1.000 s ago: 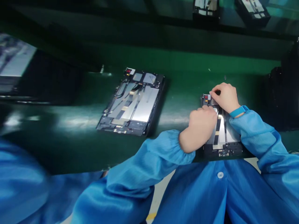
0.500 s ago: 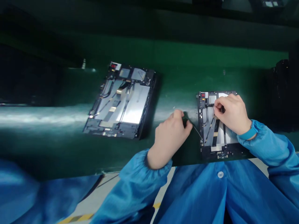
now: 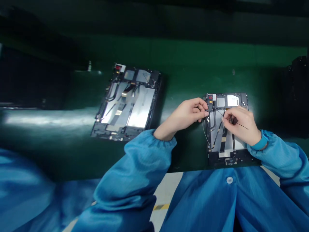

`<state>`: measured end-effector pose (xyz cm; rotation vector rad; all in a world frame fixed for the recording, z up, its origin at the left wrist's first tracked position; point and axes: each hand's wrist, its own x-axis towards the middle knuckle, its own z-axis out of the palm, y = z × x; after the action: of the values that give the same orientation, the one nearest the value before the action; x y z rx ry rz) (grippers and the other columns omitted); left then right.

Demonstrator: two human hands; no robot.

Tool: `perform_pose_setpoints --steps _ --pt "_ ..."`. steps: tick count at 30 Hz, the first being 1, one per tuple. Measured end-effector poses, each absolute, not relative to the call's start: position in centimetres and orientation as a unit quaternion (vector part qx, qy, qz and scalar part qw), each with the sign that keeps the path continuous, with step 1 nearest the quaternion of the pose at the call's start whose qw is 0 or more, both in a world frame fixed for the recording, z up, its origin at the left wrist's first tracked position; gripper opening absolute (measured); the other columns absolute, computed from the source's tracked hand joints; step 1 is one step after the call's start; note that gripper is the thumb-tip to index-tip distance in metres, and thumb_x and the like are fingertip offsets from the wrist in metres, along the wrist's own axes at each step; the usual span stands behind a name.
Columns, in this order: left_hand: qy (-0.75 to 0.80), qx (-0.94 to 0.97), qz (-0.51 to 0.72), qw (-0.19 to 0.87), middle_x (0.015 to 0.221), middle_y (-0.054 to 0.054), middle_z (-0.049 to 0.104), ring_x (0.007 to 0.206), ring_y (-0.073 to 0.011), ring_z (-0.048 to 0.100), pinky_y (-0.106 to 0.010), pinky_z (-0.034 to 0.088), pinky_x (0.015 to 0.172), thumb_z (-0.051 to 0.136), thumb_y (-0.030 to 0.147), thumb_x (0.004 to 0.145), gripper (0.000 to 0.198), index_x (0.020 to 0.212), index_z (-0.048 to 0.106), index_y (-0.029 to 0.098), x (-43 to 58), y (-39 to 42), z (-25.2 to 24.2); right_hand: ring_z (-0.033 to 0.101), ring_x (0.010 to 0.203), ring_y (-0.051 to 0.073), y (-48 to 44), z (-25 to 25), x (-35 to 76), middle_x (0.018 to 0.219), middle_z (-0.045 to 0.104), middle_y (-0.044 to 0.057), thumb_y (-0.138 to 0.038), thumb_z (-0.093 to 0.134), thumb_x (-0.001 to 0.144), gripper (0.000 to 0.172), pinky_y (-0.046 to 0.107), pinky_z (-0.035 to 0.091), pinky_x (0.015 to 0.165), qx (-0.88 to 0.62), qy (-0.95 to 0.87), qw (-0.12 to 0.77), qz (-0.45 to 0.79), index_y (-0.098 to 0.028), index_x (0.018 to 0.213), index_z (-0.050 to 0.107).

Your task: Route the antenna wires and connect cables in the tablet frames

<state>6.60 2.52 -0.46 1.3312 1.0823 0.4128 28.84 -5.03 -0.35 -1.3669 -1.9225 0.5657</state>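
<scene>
At the view's three o'clock lay an opened tablet (image 3: 218, 134), probably stiff and light but fragile inside, best gripped by its black rims. Toward its two o'clock the right hand (image 3: 238, 124) pinched a dark wire (image 3: 242, 126), likely limp; at its ten, the left hand (image 3: 189, 111) had curled fingers, any grasp unclear. Farther, at the view's ten, sat another tablet (image 3: 141, 101).
</scene>
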Motion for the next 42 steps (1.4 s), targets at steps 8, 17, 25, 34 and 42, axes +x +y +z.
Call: perform_pose_setpoints --steps 8,17,25,34,42 --pt "0.518 0.498 0.27 0.641 0.065 0.004 0.056 0.05 -0.0065 0.051 -0.02 0.04 0.05 0.074 0.016 0.074 0.013 0.078 0.061 0.017 8.1 1.0 -0.6 0.06 0.07 0.016 -5.1 -0.4 28.8 0.072 0.067 -0.003 -0.008 0.062 0.083 0.017 0.029 0.048 0.07 -0.526 -0.737 0.361 0.225 -0.024 0.078 0.061" --pt "0.514 0.714 0.117 0.461 0.06 0.002 0.062 0.059 -0.0139 0.058 -0.025 0.042 0.063 0.067 0.015 0.075 0.007 0.07 0.066 0.018 8.1 3.4 1.7 0.059 0.069 0.016 -4.9 -1.0 29.2 0.072 0.063 -0.003 -0.005 0.058 0.079 0.019 0.029 0.048 0.07 -0.52 -0.743 0.361 0.218 -0.023 0.082 0.063" --pt "0.389 0.866 -0.014 0.314 0.065 0.001 0.069 0.063 -0.0162 0.059 -0.029 0.043 0.074 0.07 0.014 0.075 0.016 0.061 0.069 0.021 9.5 6.9 3.5 0.057 0.07 0.017 -4.8 -1.3 29.7 0.071 0.06 -0.003 -0.007 0.058 0.08 0.017 0.029 0.047 0.07 -0.509 -0.75 0.356 0.229 -0.023 0.085 0.064" --pt "0.37 0.896 -0.082 0.232 0.056 -0.002 0.054 0.055 -0.0178 0.053 -0.032 0.042 0.068 0.061 0.005 0.079 0.03 0.053 0.058 0.02 10.9 6.7 4.3 0.059 0.07 0.017 -4.7 -1.0 29.6 0.071 0.062 -0.002 -0.01 0.057 0.081 0.015 0.03 0.048 0.07 -0.504 -0.751 0.362 0.226 -0.022 0.085 0.065" --pt "0.462 0.872 -0.008 0.163 0.095 -0.011 0.073 0.084 -0.0267 0.07 -0.035 0.051 0.074 0.058 0.024 0.095 0.015 0.095 0.07 0.015 10.8 1.4 4.5 0.06 0.065 0.015 -4.6 0.7 32.7 0.072 0.068 -0.003 -0.014 0.065 0.079 0.012 0.029 0.049 0.065 -0.59 -0.655 0.404 0.245 -0.024 0.087 0.065"
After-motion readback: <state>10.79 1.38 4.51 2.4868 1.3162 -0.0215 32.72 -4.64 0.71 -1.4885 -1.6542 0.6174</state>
